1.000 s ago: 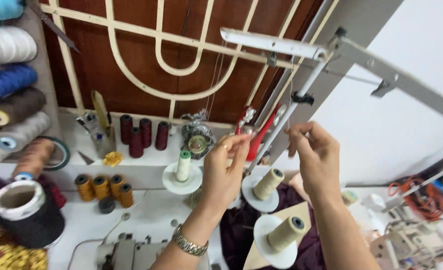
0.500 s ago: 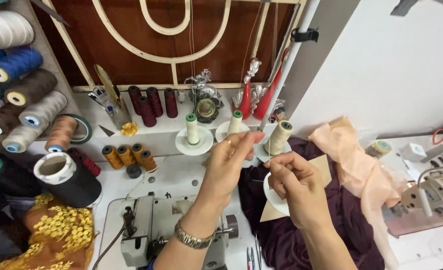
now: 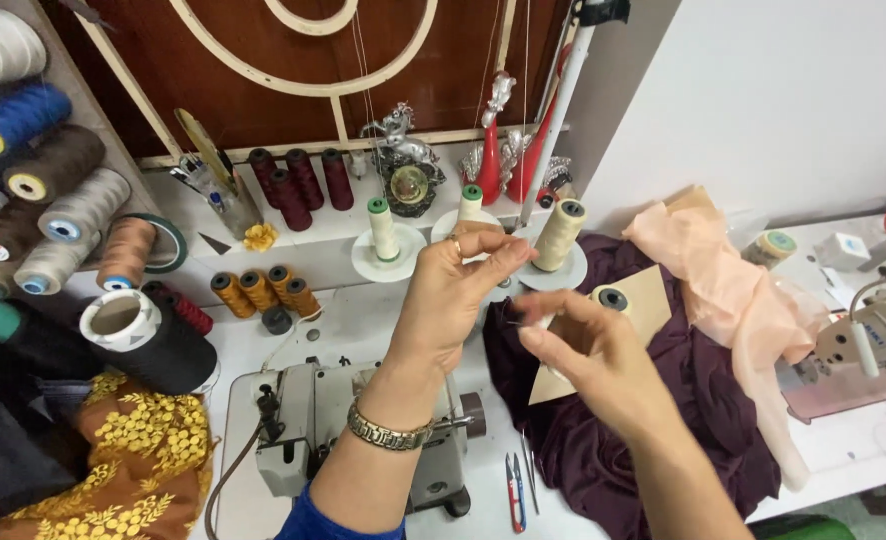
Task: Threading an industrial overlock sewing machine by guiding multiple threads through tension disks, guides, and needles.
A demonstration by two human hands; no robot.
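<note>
Your left hand (image 3: 448,300) is raised over the bench (image 3: 363,325) with thumb and forefinger pinched shut, and your right hand (image 3: 588,350) sits just beside it, its fingers (image 3: 535,338) likewise closed to a point. Between them you seem to hold a fine thread (image 3: 514,322), though it is too thin to make out surely, so I cannot tell which hand truly has it. The chief risk is losing that thread: if either pinch slackens, the end could drop among the purple cloth (image 3: 613,440) below and be hard to find. Pull too hard and it may snap, or tug the cream cone (image 3: 559,235) off its white disc, since that cone stands near your hands. Your left wrist hangs right above the sewing machine (image 3: 363,430), and a bracelet (image 3: 390,435) there could catch on its knobs if you lower the arm carelessly. The snips (image 3: 514,490) lie on the bench by the cloth edge, close under your right forearm, so a blind reach down could meet the blades. The peach cloth (image 3: 733,300) lies well apart and should not interfere.
</note>
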